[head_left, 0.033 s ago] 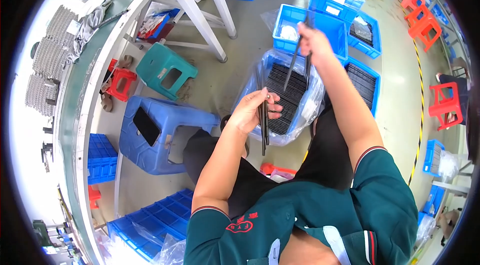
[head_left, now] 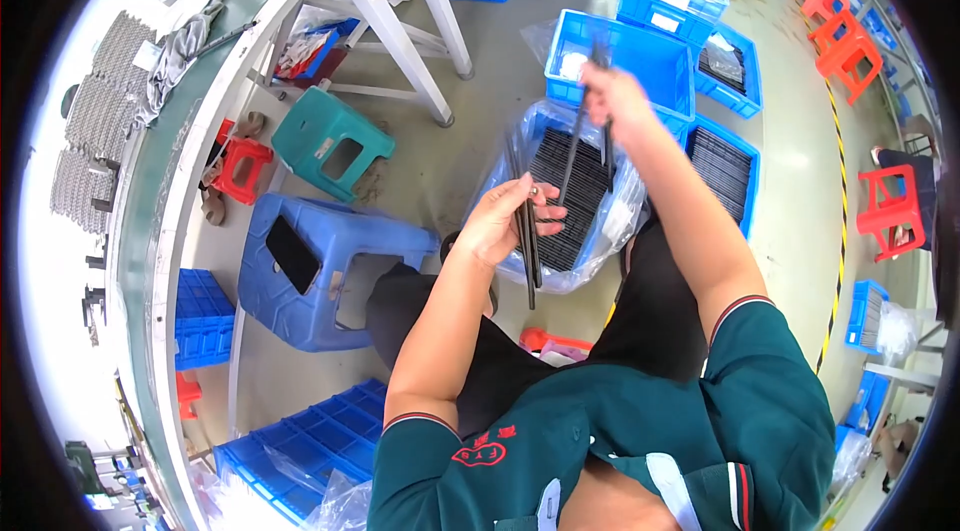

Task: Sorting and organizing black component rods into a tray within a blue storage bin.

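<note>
My left hand is closed around a few thin black rods, which stand nearly upright through its fingers. Farther out to the right, my right hand grips more slender black rods; motion blurs them, and one slants down toward my left hand. Under both hands sits a crate lined with clear plastic, filled with rows of similar black rods. The exact number in each hand cannot be made out.
Beyond the lined crate stands a blue crate with a small white bundle inside. Another blue crate at right holds black rods. On my left are a blue stool bearing a phone, a green stool and a long workbench.
My right hand has shifted slightly left and nearer, bringing its rods closer to my left hand. My left hand has barely moved and keeps hold of its rods.
</note>
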A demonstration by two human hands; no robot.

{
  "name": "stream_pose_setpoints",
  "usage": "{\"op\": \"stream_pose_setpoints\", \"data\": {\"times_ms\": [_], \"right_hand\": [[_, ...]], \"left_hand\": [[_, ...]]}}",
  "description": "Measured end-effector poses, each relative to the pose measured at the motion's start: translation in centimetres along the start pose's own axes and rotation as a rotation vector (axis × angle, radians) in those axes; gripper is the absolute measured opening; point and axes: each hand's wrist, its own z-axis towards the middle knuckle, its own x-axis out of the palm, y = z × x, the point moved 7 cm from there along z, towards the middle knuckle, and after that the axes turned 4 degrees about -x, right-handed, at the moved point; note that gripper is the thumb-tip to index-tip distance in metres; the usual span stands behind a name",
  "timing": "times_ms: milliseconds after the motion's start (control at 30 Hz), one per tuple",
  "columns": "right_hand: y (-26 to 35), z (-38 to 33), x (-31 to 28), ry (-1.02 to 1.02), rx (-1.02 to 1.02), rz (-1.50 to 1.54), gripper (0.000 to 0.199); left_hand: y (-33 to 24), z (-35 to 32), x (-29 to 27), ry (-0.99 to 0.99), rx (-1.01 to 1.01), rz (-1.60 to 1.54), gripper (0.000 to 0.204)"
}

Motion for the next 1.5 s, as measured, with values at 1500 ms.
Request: {"op": "stream_pose_setpoints", "data": {"times_ms": [1500], "right_hand": [[-5.6,-9.3,9.0,0.55,0.369,-0.201,0.029]], "left_hand": [[-2.6,0.9,-2.6,-0.451,0.402,-0.139,0.031]]}}
